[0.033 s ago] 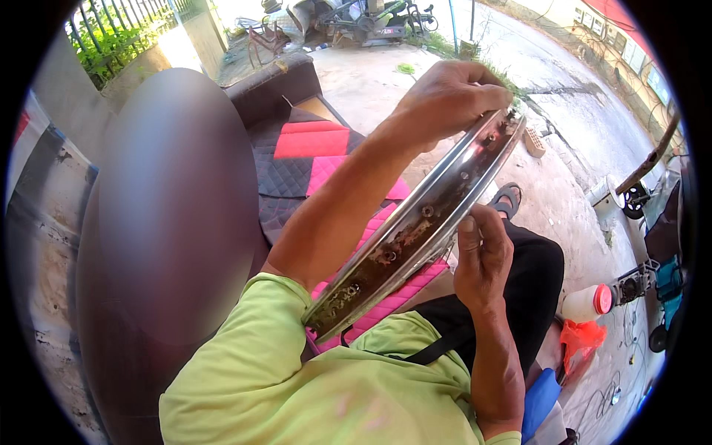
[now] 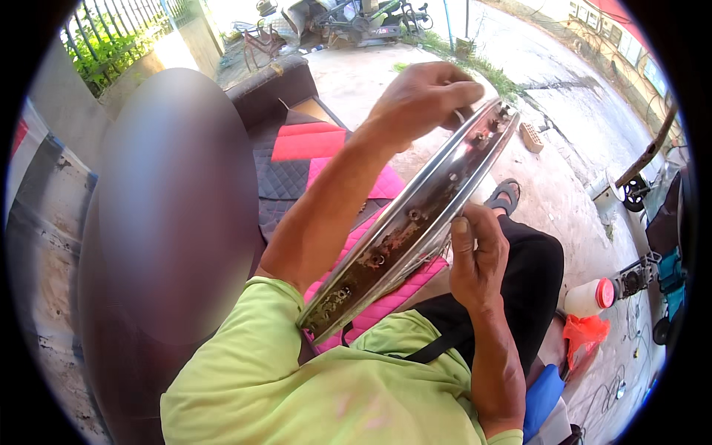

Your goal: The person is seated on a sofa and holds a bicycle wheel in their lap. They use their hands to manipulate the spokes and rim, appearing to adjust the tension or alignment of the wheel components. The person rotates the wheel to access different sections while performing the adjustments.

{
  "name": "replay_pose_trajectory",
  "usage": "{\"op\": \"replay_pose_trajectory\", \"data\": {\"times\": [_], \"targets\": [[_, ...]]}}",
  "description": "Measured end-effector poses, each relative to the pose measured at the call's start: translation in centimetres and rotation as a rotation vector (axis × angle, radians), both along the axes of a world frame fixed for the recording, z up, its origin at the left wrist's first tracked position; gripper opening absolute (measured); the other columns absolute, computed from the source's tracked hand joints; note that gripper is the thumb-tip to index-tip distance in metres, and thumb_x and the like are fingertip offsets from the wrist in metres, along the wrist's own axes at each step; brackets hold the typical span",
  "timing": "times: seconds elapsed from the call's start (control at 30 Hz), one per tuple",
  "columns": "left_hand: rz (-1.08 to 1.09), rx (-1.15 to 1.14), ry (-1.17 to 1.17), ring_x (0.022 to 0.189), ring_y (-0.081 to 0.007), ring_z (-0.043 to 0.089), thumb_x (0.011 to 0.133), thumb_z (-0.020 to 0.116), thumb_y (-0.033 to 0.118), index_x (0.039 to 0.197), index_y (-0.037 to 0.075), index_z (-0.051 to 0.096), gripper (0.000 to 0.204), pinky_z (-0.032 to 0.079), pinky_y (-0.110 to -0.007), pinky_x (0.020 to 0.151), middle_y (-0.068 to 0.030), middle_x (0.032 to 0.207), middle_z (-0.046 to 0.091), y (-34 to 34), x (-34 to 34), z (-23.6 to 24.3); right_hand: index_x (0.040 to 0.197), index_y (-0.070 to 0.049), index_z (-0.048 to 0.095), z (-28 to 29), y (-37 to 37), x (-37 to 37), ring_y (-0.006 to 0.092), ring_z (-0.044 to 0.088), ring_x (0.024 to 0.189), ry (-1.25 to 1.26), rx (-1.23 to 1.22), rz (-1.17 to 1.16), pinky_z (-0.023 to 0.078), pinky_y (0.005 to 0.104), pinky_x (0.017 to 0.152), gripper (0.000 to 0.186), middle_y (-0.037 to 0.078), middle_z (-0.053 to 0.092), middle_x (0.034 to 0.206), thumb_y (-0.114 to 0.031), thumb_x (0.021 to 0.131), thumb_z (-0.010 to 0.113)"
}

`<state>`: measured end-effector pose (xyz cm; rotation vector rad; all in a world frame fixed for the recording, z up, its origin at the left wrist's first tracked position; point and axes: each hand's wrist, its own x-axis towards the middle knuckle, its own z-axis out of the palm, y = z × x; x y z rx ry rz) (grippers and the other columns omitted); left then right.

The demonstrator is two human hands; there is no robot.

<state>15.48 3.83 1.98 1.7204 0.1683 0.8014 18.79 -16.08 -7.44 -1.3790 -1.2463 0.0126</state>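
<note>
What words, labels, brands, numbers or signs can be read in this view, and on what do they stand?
None can be read clearly enough to quote.
Rim: no lettering can be made out.
Shirt: faint pinkish patches, no readable letters.
Jar: no readable label.
Wall boxes and machine: any markings are too small and blurred.

l head cam, downward, close

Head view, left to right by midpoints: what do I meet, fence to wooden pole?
Metal fence → dark armrest → metal rim → right hand → brick → white jar with red lid → wooden pole. Left hand overlaps the metal rim's span, so left out.
</note>
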Motion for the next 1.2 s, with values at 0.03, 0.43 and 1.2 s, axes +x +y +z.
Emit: {"op": "replay_pose_trajectory", "data": {"times": [0.03,0.43,1.2], "targets": [[-0.001,-0.018,0.07,0.071,-0.0152,0.068,0.092,0.07,0.026,0.107,-0.007,0.067,0.037,0.056,-0.027,0.065,-0.0132,0.085,0.071,1.0,-0.8,-0.8,0.101,-0.001,0.065,0.1,-0.2,0.1,0.0246,0.067,0.091,-0.03,0.013,-0.007,0.051,0.034,0.082,0.013,0.01,0.073,0.097,-0.012,0.099,0.059],[0.355,0.059,1.124,0.06,-0.0156,0.069,0.076,0.076,0.021,0.093,0.005,0.076,0.023,0.051,-0.032,0.053,-0.0055,0.075,0.072,16.8,-15.1,-31.8,0.098,-0.002,0.064,-0.5,-0.5,0.5,0.0229,0.065,0.085,-0.058,0.056,-0.007,0.051,0.0326,0.077,0.01,0.009,0.071,0.092,-0.011,0.098,0.061],[0.407,0.155,1.409,0.09,-0.0266,0.071,0.082,0.065,0.018,0.097,0.008,0.073,0.019,0.054,-0.041,0.084,-0.0121,0.09,0.074,11.3,-12.7,-33.7,0.099,-0.003,0.064,-0.5,-1.0,1.0,0.0259,0.065,0.082,-0.168,0.156,0.023,0.05,0.0349,0.074,0.006,0.008,0.07,0.09,-0.007,0.095,0.061]]}}
